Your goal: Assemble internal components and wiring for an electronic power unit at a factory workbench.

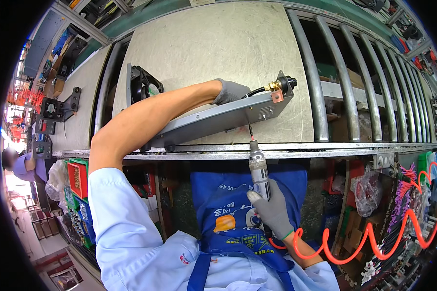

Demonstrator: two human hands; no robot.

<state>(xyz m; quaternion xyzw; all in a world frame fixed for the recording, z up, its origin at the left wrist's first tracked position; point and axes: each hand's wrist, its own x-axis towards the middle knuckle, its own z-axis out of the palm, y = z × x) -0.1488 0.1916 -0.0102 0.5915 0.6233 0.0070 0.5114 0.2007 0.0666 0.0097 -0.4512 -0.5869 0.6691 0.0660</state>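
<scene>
A wide grey bench (228, 53) is seen, with metal rollers (354, 87) at its right side. On the bench a long grey metal housing (218, 121) is laid tilted on its edge, with a black fan (144, 86) at its far left end and a brass fitting (276, 86) at the right end. The housing is held at its top by the gloved left hand (230, 91), grip closed on it. An electric screwdriver (258, 167) is held upright in the fully closed grip of the gloved right hand (273, 209); its tip touches the housing's lower edge. An orange coiled cable (369, 237) hangs at the right.
</scene>
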